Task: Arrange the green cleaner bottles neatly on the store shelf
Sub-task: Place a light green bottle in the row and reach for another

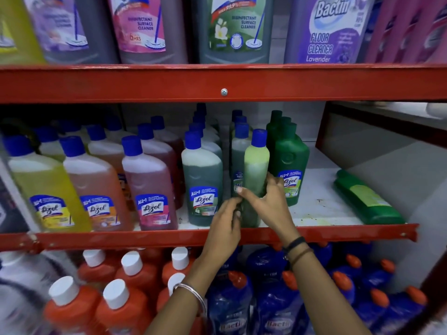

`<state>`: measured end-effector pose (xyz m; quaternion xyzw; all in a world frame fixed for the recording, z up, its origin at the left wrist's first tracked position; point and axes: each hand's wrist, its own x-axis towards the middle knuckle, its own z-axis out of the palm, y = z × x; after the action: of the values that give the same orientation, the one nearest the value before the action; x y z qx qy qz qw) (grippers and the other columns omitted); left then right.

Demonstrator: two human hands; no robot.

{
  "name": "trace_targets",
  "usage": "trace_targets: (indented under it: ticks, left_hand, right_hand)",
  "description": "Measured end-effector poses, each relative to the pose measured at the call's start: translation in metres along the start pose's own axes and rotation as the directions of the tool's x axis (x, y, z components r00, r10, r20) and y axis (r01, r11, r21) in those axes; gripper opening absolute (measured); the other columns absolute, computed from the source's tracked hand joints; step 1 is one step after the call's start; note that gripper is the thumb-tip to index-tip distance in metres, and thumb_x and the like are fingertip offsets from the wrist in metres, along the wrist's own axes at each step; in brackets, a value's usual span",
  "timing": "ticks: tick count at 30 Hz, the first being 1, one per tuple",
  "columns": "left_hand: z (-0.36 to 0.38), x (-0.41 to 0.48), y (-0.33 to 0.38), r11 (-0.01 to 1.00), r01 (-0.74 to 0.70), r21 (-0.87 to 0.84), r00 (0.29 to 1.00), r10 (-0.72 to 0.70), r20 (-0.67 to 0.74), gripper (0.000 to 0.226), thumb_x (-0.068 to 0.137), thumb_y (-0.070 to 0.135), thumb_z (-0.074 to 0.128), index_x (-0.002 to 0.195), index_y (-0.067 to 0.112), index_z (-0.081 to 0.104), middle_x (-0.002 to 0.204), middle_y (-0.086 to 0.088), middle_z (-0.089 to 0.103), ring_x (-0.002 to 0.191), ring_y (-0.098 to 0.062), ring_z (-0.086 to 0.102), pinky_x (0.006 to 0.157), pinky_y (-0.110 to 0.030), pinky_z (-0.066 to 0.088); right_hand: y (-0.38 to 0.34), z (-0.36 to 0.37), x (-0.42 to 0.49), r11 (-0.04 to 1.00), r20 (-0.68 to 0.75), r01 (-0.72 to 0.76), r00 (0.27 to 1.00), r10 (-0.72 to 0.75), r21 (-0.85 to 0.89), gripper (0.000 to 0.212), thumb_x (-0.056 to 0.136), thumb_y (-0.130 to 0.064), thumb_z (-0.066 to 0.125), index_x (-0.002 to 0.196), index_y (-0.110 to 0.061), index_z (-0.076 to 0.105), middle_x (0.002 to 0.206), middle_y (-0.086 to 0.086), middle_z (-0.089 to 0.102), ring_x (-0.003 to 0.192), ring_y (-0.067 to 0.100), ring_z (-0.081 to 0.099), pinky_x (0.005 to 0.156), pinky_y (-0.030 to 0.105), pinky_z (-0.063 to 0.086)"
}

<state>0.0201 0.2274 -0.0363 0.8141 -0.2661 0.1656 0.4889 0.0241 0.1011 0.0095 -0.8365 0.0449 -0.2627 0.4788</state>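
A green bottle (255,180) with a blue cap stands upright at the near edge of the middle shelf (314,209), between a dark-green Lizol bottle (202,187) on its left and an opaque green bottle (289,165) on its right. Both hands are closed on it: the right hand (271,201) wraps its right side and front, the left hand (226,226) grips its lower left. Far right on the same shelf, well apart, another green bottle (367,199) lies on its side.
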Motion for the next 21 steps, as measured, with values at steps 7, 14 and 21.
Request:
trace_targets:
  ticks: [7, 14, 21]
  left_hand:
    - [0.006, 0.017, 0.008, 0.988, 0.113, -0.105, 0.991, -0.104, 0.089, 0.055, 0.095, 0.019, 0.047, 0.142, 0.014, 0.021, 0.139, -0.004, 0.042, 0.119, -0.005, 0.042, 0.089, -0.001, 0.032]
    - [0.016, 0.013, 0.015, 0.981, 0.119, 0.153, 0.989, -0.104, -0.102, 0.070, 0.090, 0.019, 0.055, 0.145, 0.011, 0.012, 0.145, -0.014, 0.037, 0.127, -0.028, 0.046, 0.102, -0.039, 0.044]
    - [0.022, 0.008, 0.020, 0.966, 0.141, 0.217, 0.982, -0.109, -0.155, 0.067, 0.089, 0.014, 0.055, 0.144, 0.008, 0.016, 0.145, -0.015, 0.035, 0.126, -0.029, 0.047, 0.097, -0.037, 0.046]
  right_hand:
    - [0.011, -0.030, -0.002, 0.928, 0.226, 0.006, 0.969, -0.096, 0.373, 0.032, 0.087, -0.011, 0.061, 0.118, -0.015, 0.054, 0.115, 0.003, 0.064, 0.105, 0.006, 0.064, 0.088, 0.020, 0.052]
    - [0.019, -0.035, 0.013, 0.920, 0.280, 0.006, 0.952, -0.126, 0.393, 0.033, 0.091, -0.013, 0.053, 0.123, -0.023, 0.051, 0.123, 0.001, 0.059, 0.112, 0.007, 0.060, 0.097, 0.025, 0.050]
    - [0.021, -0.035, 0.013, 0.963, 0.154, 0.074, 0.981, -0.117, 0.260, 0.040, 0.088, -0.022, 0.060, 0.127, -0.015, 0.054, 0.122, 0.008, 0.060, 0.108, 0.018, 0.060, 0.092, 0.032, 0.052]
